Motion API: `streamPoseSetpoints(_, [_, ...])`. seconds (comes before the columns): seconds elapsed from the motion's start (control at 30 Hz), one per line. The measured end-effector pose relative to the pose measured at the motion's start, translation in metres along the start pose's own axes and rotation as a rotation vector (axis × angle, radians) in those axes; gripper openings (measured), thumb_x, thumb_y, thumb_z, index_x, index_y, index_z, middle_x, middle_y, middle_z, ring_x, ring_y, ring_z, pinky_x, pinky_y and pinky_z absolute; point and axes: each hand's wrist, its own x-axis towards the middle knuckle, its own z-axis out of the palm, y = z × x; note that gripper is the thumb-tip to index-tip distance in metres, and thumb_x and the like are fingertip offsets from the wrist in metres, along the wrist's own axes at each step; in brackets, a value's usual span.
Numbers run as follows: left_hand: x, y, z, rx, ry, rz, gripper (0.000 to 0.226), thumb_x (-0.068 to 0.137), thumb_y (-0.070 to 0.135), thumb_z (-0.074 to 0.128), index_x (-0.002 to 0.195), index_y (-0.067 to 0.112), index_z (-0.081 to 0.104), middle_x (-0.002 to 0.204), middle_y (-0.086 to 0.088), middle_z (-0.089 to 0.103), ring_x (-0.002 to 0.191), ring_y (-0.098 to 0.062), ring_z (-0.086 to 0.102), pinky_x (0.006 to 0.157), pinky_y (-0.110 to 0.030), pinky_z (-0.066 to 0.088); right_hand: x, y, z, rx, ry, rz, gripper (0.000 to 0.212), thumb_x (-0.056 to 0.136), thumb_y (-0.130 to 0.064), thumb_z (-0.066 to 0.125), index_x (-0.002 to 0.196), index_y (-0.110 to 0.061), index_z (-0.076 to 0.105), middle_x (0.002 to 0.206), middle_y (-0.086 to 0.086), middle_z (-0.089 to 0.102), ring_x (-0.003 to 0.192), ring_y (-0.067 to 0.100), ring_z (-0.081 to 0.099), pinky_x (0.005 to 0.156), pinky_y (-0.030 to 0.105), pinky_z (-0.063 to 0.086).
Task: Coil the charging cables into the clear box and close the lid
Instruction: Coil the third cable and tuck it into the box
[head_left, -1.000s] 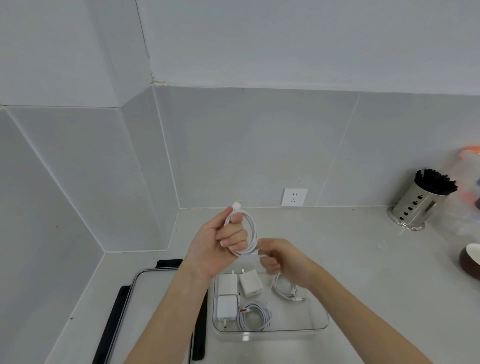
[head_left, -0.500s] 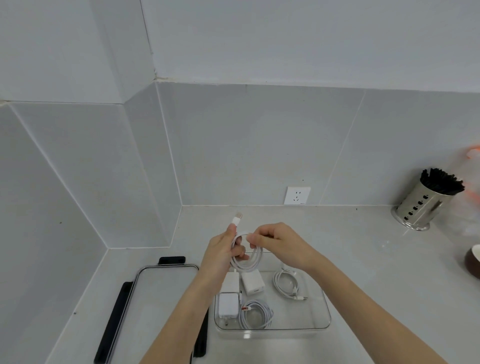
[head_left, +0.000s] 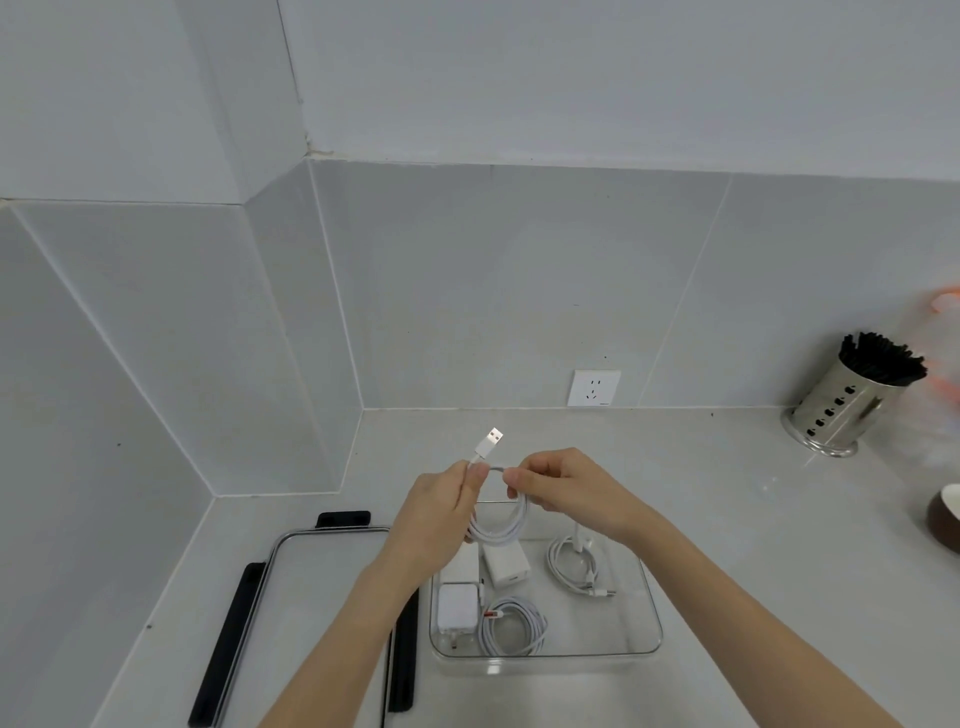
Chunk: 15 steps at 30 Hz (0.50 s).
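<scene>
On the counter (head_left: 701, 467) before me, at the right of the frame, I note a perforated steel holder (head_left: 836, 410) standing upright near the back wall, packed with black sticks (head_left: 883, 353). A white wall socket (head_left: 594, 388) sits low on the grey tiled wall (head_left: 519, 286), just above the counter's back edge near the centre of the frame. At the far right edge I record a dark brown round object (head_left: 943, 525), cut off by the frame, and above it a blurred orange and clear shape (head_left: 945, 332) that I cannot identify.
</scene>
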Motion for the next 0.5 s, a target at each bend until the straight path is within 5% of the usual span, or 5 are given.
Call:
streamPoseSetpoints(0.13, [0.003, -0.003, -0.010, -0.029, 0.132, -0.029, 0.043, 0.097, 0.033, 0.034, 0.058, 0.017, 0.034, 0.053, 0.000, 0.037, 0.045, -0.018, 0.039, 0.050, -0.033, 0.038, -0.007, 0.005, -0.025, 0.181, -0.186, 0.153, 0.015, 0.091, -0.017, 0.052, 0.100, -0.010, 0.062, 0.054, 0.002, 0.051, 0.043, 0.014, 0.035, 0.045, 0.022, 0.037])
streamPoseSetpoints(0.23, [0.005, -0.008, -0.012, -0.074, 0.167, -0.067, 0.044, 0.097, 0.031, 0.034, 0.057, 0.015, 0.032, 0.054, 0.000, 0.033, 0.051, -0.020, 0.032, 0.054, -0.037, 0.033, -0.012, 0.016, -0.045, 0.449, -0.275, 0.236, 0.024, 0.085, 0.002, 0.047, 0.086, -0.009, 0.068, 0.055, 0.010, 0.051, 0.031, 0.011, 0.036, 0.033, 0.018, 0.038])
streamPoseSetpoints(0.3, [0.004, -0.008, -0.010, -0.125, 0.180, -0.100, 0.044, 0.097, 0.030, 0.035, 0.057, 0.014, 0.031, 0.054, 0.000, 0.032, 0.049, -0.018, 0.030, 0.053, -0.036, 0.031, -0.015, 0.022, -0.049, 0.643, -0.281, 0.233, 0.020, 0.064, 0.002, 0.055, 0.070, -0.008, 0.071, 0.052, 0.012, 0.057, 0.028, 0.011, 0.041, 0.032, 0.018, 0.041])
streamPoseSetpoints(0.4, [0.004, -0.010, -0.005, -0.151, 0.184, -0.136, 0.044, 0.098, 0.030, 0.035, 0.057, 0.013, 0.031, 0.053, -0.001, 0.033, 0.046, -0.016, 0.031, 0.047, -0.031, 0.032, -0.018, 0.034, -0.043, 0.859, -0.284, 0.106, 0.036, 0.036, 0.000, 0.079, 0.071, -0.007, 0.075, 0.065, 0.011, 0.072, 0.051, 0.017, 0.065, 0.052, 0.029, 0.056])
streamPoseSetpoints(0.5, [0.003, -0.011, 0.001, -0.165, 0.203, -0.160, 0.044, 0.098, 0.029, 0.035, 0.057, 0.012, 0.032, 0.053, -0.002, 0.034, 0.046, -0.018, 0.033, 0.047, -0.032, 0.033, -0.012, 0.035, -0.033, 0.915, -0.202, -0.022, 0.042, 0.045, -0.024, 0.091, 0.083, -0.013, 0.076, 0.076, 0.006, 0.076, 0.073, 0.018, 0.072, 0.065, 0.031, 0.058])
